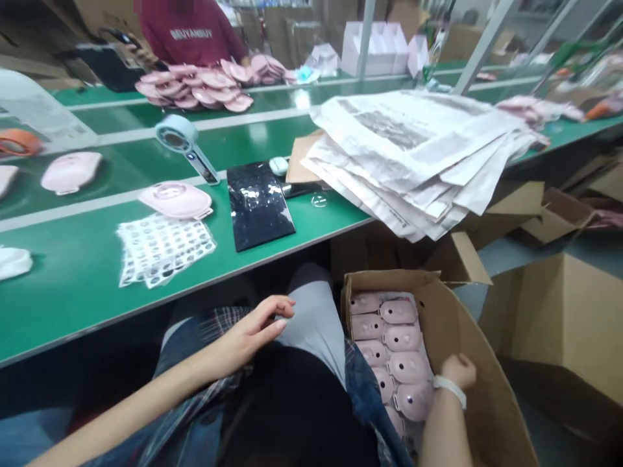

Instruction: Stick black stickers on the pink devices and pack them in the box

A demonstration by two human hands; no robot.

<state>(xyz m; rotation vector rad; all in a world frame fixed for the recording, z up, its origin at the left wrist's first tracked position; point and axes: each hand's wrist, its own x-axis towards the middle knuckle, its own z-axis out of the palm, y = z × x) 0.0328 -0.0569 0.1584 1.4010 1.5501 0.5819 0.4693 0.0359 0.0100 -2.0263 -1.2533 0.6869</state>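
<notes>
My left hand hovers over my lap, fingers loosely bent and thumb apart, holding nothing. My right hand, with a white band at the wrist, is down inside an open cardboard box by its right wall. Its fingers look curled in, and anything they hold is hidden. Beside it, pink plastic casings lie in two rows in the box, each with a small dark hole. One casing near the wrist sits a little askew.
On the green table are a pink casing, sticker sheets, a black sheet, a light-blue handheld fan and stacked papers. Across it, a person in a maroon top stands behind piled pink casings. Cardboard boxes stand right.
</notes>
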